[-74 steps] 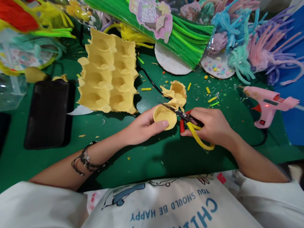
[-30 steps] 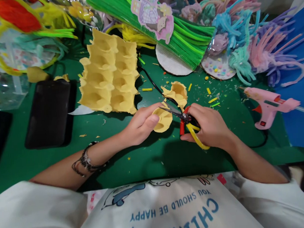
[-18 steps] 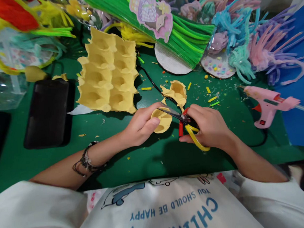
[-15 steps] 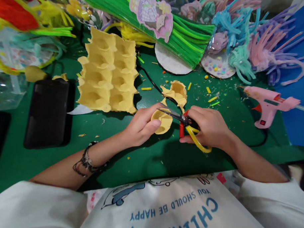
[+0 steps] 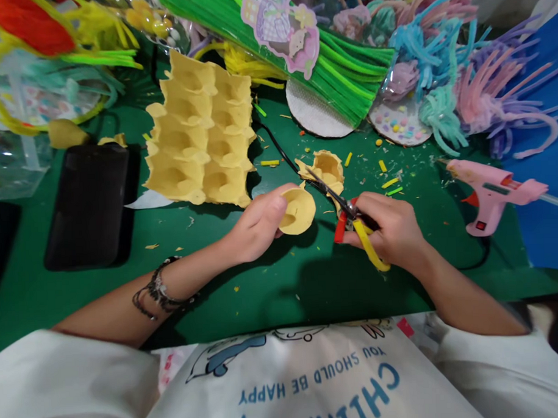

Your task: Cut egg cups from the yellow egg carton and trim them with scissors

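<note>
Head view: left hand grasping yellow cup, likely cardboard; right hand gripping scissors.

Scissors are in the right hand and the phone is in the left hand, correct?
Not the phone: the left hand holds a small yellow cup, as the head view shows. Scissors in the right hand is correct.

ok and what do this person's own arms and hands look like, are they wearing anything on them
Loose white sleeves cover the upper arms and leave the forearms bare. The left hand and the right hand have no gloves. Dark, beaded-looking bracelets with a silvery part circle the left wrist; none show on the right.
</note>
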Motion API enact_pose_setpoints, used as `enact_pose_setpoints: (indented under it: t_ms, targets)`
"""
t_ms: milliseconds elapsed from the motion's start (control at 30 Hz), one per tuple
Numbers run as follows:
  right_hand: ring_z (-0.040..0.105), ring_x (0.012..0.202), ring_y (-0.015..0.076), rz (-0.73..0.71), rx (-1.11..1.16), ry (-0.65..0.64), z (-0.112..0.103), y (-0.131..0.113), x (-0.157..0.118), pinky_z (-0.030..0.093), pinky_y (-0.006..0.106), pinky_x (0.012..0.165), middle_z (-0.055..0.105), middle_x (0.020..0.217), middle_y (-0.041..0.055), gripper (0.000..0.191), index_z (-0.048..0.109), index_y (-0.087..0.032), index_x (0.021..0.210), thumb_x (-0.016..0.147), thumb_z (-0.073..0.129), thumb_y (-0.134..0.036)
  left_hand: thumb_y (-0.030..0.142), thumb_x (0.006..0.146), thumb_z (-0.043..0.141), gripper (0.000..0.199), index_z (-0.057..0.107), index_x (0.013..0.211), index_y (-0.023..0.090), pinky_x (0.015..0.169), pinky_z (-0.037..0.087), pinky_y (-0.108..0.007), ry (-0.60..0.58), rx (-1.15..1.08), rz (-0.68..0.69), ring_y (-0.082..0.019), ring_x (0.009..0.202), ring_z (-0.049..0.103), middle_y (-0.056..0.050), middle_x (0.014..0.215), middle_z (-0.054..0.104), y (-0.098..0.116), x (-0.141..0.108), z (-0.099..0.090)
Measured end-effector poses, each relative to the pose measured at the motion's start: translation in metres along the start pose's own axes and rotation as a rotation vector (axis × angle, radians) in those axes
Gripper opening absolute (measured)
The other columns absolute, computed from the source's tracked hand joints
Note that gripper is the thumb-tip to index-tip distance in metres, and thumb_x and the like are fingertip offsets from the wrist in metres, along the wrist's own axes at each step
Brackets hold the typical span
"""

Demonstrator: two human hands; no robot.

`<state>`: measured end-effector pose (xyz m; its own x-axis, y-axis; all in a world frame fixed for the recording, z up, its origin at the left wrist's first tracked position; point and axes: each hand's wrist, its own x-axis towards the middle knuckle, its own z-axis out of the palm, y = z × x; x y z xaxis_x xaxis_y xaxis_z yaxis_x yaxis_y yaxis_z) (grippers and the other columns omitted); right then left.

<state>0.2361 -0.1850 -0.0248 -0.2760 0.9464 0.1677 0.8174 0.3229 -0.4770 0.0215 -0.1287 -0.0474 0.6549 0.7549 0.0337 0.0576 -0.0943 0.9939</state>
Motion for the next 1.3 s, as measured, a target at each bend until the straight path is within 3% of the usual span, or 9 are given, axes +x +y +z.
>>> enact_pose_setpoints:
  t_ms: [100,267,367,500,667,867,1000,1300]
  targets:
    - [0.039,0.055,0.0108,0.049,-0.038,0.015,-0.001,0.003,0.002,0.029,0.023,0.052,0.047,0.066,-0.0006,0.056,0.051,-0.019,0.074,0.076,0.04,-0.074,0.078,0.079,0.021,0.074,0.055,0.092,0.014,0.035,0.025,-0.024,0.04,-0.045,-0.115,-0.009,0.041,0.034,0.001,0.049,0.04,0.003,0.003,0.001]
    - [0.041,0.057,0.013,0.092,-0.114,-0.089,-0.001,0.006,0.004,0.029,0.025,0.052,0.049,0.076,0.0015,0.061,0.051,-0.02,0.087,0.073,0.036,-0.078,0.074,0.082,0.01,0.081,0.059,0.101,0.012,0.036,0.027,-0.022,0.079,-0.023,-0.22,-0.009,0.041,0.036,-0.001,0.049,0.041,0.001,0.007,0.0]
    - [0.042,0.058,0.0138,0.101,-0.114,-0.098,-0.001,0.006,0.004,0.03,0.026,0.053,0.05,0.077,0.0019,0.061,0.051,-0.02,0.087,0.073,0.037,-0.077,0.061,0.088,0.019,0.064,0.058,0.1,0.013,0.037,0.03,-0.02,0.16,-0.091,-0.311,-0.009,0.041,0.038,0.001,0.047,0.04,-0.003,0.009,-0.002]
    - [0.044,0.059,0.0143,0.105,-0.143,-0.093,0.0,0.006,0.003,0.029,0.026,0.053,0.051,0.079,0.0026,0.059,0.051,-0.02,0.089,0.074,0.039,-0.076,0.044,0.084,0.039,0.034,0.055,0.086,0.014,0.043,0.036,-0.021,0.21,-0.26,-0.422,-0.01,0.048,0.045,0.001,0.055,0.044,-0.003,0.013,-0.002]
    - [0.046,0.06,0.0154,0.113,-0.201,-0.074,-0.001,0.007,0.002,0.027,0.027,0.052,0.053,0.082,0.0044,0.062,0.052,-0.019,0.09,0.074,0.035,-0.077,0.042,0.085,0.048,0.027,0.052,0.088,0.015,0.048,0.038,-0.022,0.061,-0.451,-0.228,-0.007,0.049,0.043,0.001,0.064,0.052,0.002,0.013,0.002]
    - [0.049,0.061,0.0173,0.117,-0.312,-0.097,-0.002,0.008,0.002,0.025,0.028,0.053,0.056,0.083,0.0062,0.065,0.054,-0.018,0.089,0.074,0.032,-0.078,0.048,0.086,0.054,0.038,0.049,0.107,0.016,0.057,0.044,-0.022,0.02,-0.346,-0.014,-0.008,0.062,0.054,0.0,0.078,0.057,0.0,0.006,0.002]
    - [0.049,0.059,0.0168,0.099,-0.381,-0.121,-0.002,0.005,0.001,0.022,0.028,0.052,0.059,0.084,0.0066,0.066,0.056,-0.017,0.089,0.075,0.033,-0.077,0.043,0.086,0.056,0.035,0.045,0.108,0.018,0.057,0.046,-0.02,-0.009,-0.298,0.077,-0.007,0.06,0.054,0.001,0.08,0.056,0.005,0.006,0.002]
    - [0.052,0.06,0.0164,0.014,-0.552,-0.014,-0.003,0.006,-0.001,0.026,0.028,0.054,0.06,0.078,0.0075,0.063,0.058,-0.015,0.086,0.078,0.035,-0.073,0.033,0.086,0.058,0.032,0.04,0.11,0.021,0.057,0.048,-0.016,-0.066,-0.275,0.187,-0.007,0.062,0.058,0.002,0.079,0.057,0.004,0.005,0.004]
